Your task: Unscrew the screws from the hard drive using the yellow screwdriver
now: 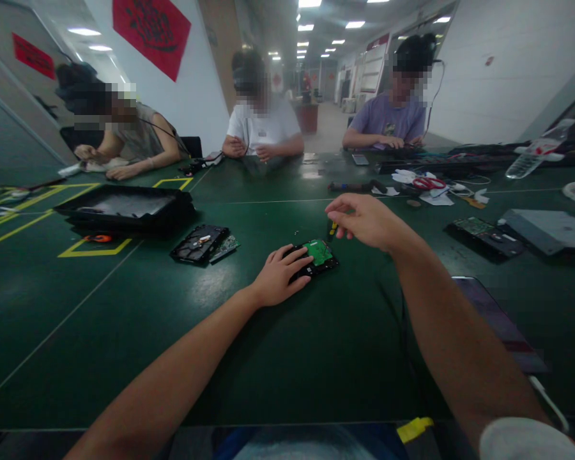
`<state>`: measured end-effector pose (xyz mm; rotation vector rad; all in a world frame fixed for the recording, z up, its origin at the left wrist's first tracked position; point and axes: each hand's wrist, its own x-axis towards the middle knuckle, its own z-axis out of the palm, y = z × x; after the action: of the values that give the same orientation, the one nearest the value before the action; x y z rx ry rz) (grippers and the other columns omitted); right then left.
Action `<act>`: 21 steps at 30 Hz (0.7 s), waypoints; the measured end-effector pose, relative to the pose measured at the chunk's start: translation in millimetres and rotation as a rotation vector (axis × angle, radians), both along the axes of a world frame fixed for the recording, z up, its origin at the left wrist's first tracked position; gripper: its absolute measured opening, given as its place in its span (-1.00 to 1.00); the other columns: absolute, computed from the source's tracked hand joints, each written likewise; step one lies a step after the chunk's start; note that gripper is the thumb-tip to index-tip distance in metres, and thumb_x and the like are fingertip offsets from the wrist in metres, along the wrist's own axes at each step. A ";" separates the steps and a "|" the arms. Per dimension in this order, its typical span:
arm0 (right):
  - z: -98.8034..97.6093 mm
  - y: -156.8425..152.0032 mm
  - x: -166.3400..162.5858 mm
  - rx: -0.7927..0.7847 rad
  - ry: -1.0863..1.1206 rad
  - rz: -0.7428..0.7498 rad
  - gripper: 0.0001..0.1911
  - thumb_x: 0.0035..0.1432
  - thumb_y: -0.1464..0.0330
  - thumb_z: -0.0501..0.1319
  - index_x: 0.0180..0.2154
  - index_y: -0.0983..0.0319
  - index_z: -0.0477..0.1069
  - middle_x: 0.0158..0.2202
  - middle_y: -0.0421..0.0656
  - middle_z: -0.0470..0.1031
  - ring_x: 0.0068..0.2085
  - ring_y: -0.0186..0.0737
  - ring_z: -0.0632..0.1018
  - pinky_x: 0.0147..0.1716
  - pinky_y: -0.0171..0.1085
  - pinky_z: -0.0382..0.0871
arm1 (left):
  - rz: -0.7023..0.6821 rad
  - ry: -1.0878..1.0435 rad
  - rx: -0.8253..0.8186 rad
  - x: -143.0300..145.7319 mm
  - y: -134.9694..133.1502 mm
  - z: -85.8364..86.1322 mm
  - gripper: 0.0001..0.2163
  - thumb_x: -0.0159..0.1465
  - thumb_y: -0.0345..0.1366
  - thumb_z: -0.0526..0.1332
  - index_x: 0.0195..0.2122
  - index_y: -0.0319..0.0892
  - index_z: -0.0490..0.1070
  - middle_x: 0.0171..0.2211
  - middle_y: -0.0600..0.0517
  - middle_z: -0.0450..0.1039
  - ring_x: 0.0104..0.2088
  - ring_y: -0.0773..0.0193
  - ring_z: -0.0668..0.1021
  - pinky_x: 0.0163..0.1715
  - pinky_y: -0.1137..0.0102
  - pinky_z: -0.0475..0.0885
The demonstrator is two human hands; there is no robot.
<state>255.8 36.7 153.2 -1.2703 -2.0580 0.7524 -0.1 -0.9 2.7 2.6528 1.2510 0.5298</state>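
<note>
My left hand point(282, 275) lies with its fingers spread over a hard drive point(329, 262), pressing it to the table. The drive's green circuit board point(319, 252) faces up, partly covered by my fingers. Just right of and above it is my right hand point(361, 220), fingers curled and thumb and forefinger close together. A small yellow-and-black screwdriver point(333, 228) shows at these fingers, its tip hard to make out. Tiny screws point(296, 232) lie beyond the drive. To the left sit another hard drive point(200, 244) and a loose circuit board point(225, 249).
A black tray point(124, 207) stands at left. On the right are a drive point(486, 236), a grey metal box point(551, 230), a phone-like screen point(498, 319) with a white cable, red-handled scissors point(429, 184) and a tilted bottle point(539, 150). Three people sit across the green table point(124, 338).
</note>
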 end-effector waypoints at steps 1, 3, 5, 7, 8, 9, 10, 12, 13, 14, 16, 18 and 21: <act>-0.8 0.6 -0.2 -0.009 0.010 -0.002 -0.87 0.38 0.36 0.27 -0.09 0.23 0.54 -0.42 -0.15 0.61 -0.45 -0.25 0.60 -0.44 -0.31 0.41 | 0.000 -0.001 0.001 0.0 0.1 -0.1 -0.44 0.48 0.03 0.17 0.47 0.10 0.25 0.50 0.02 0.17 0.48 -0.25 0.13 0.38 -0.23 0.15; -2.0 1.8 -0.4 -0.016 0.014 -0.018 -0.89 0.38 0.37 0.26 -0.10 0.23 0.53 -0.42 -0.15 0.61 -0.44 -0.24 0.60 -0.43 -0.30 0.43 | -0.001 0.003 0.003 0.0 0.2 -0.1 -0.45 0.48 0.03 0.16 0.47 0.09 0.25 0.50 0.02 0.16 0.48 -0.25 0.13 0.38 -0.23 0.15; -2.5 2.3 -0.6 -0.003 -0.004 -0.031 -0.89 0.39 0.35 0.26 -0.11 0.23 0.54 -0.42 -0.15 0.60 -0.43 -0.23 0.60 -0.42 -0.30 0.43 | -0.001 0.008 0.005 0.1 0.0 0.0 -0.44 0.49 0.04 0.15 0.47 0.09 0.25 0.51 0.03 0.16 0.48 -0.25 0.13 0.38 -0.23 0.15; -2.5 2.3 -0.8 0.016 -0.019 -0.029 -0.86 0.41 0.31 0.24 -0.14 0.21 0.56 -0.42 -0.15 0.59 -0.42 -0.23 0.60 -0.40 -0.29 0.42 | 0.001 0.011 0.006 0.2 -0.3 0.2 -0.45 0.49 0.04 0.15 0.47 0.08 0.26 0.51 0.03 0.16 0.48 -0.24 0.13 0.38 -0.22 0.15; -2.6 2.3 -0.9 0.025 -0.019 -0.022 -0.84 0.42 0.29 0.23 -0.15 0.21 0.56 -0.42 -0.16 0.59 -0.42 -0.24 0.60 -0.40 -0.29 0.41 | 0.003 0.012 0.006 0.3 -0.4 0.1 -0.45 0.49 0.05 0.15 0.47 0.08 0.26 0.50 0.03 0.16 0.48 -0.24 0.13 0.38 -0.22 0.15; -2.7 2.4 -1.0 0.032 -0.015 -0.013 -0.82 0.42 0.28 0.23 -0.16 0.20 0.57 -0.41 -0.16 0.59 -0.41 -0.24 0.59 -0.39 -0.30 0.41 | 0.004 0.013 0.007 0.4 -0.5 0.0 -0.45 0.49 0.05 0.15 0.46 0.07 0.26 0.50 0.03 0.16 0.48 -0.24 0.13 0.38 -0.21 0.15; -3.1 2.7 -0.9 0.040 -0.012 -0.003 -0.81 0.42 0.26 0.23 -0.17 0.19 0.58 -0.39 -0.16 0.60 -0.41 -0.24 0.58 -0.39 -0.30 0.41 | 0.006 0.014 0.007 0.4 -0.5 -0.2 -0.45 0.49 0.05 0.15 0.46 0.07 0.26 0.50 0.04 0.16 0.48 -0.24 0.12 0.38 -0.21 0.15; -4.4 3.9 -0.4 0.052 -0.007 0.015 -0.80 0.41 0.23 0.24 -0.19 0.18 0.59 -0.37 -0.17 0.61 -0.40 -0.25 0.58 -0.38 -0.29 0.40 | 0.007 0.015 0.010 0.4 -0.3 -0.7 -0.45 0.49 0.05 0.15 0.46 0.07 0.27 0.50 0.05 0.16 0.48 -0.24 0.12 0.38 -0.21 0.15; -5.3 4.7 0.1 0.057 -0.007 0.021 -0.80 0.41 0.22 0.25 -0.19 0.18 0.59 -0.35 -0.16 0.61 -0.40 -0.25 0.57 -0.38 -0.29 0.40 | 0.008 0.013 0.011 0.5 -0.2 -0.9 -0.45 0.49 0.04 0.15 0.46 0.08 0.27 0.50 0.05 0.16 0.48 -0.24 0.13 0.38 -0.20 0.15; -6.3 5.7 0.8 0.059 -0.005 0.023 -0.80 0.40 0.21 0.26 -0.19 0.18 0.59 -0.33 -0.16 0.62 -0.39 -0.24 0.58 -0.37 -0.29 0.41 | 0.008 0.011 0.011 0.5 -0.1 -0.9 -0.45 0.48 0.04 0.15 0.46 0.08 0.27 0.50 0.04 0.17 0.48 -0.24 0.13 0.38 -0.20 0.15; -8.1 7.4 2.3 0.055 0.003 0.013 -0.80 0.38 0.20 0.29 -0.17 0.18 0.58 -0.30 -0.13 0.64 -0.38 -0.23 0.59 -0.37 -0.28 0.43 | 0.005 0.009 0.009 0.6 -0.2 -0.7 -0.45 0.49 0.04 0.15 0.46 0.08 0.27 0.50 0.04 0.17 0.48 -0.24 0.13 0.38 -0.20 0.15; -9.3 8.7 3.8 0.058 0.004 -0.023 -0.78 0.34 0.17 0.33 -0.17 0.19 0.56 -0.27 -0.10 0.66 -0.36 -0.20 0.61 -0.36 -0.27 0.45 | 0.002 0.010 0.005 0.8 -0.6 0.1 -0.45 0.49 0.04 0.14 0.46 0.07 0.27 0.50 0.04 0.16 0.48 -0.25 0.13 0.38 -0.20 0.15; -9.4 9.1 5.1 0.082 -0.047 -0.100 -0.70 0.27 0.09 0.39 -0.23 0.20 0.53 -0.30 -0.07 0.66 -0.34 -0.14 0.62 -0.36 -0.24 0.45 | 0.004 0.008 -0.004 0.8 -1.1 1.4 -0.45 0.49 0.04 0.14 0.46 0.08 0.26 0.51 0.04 0.16 0.49 -0.25 0.12 0.38 -0.22 0.14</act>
<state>260.9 45.8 143.8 -1.3454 -2.0239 0.5929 0.7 -2.0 4.0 2.6524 1.2581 0.5169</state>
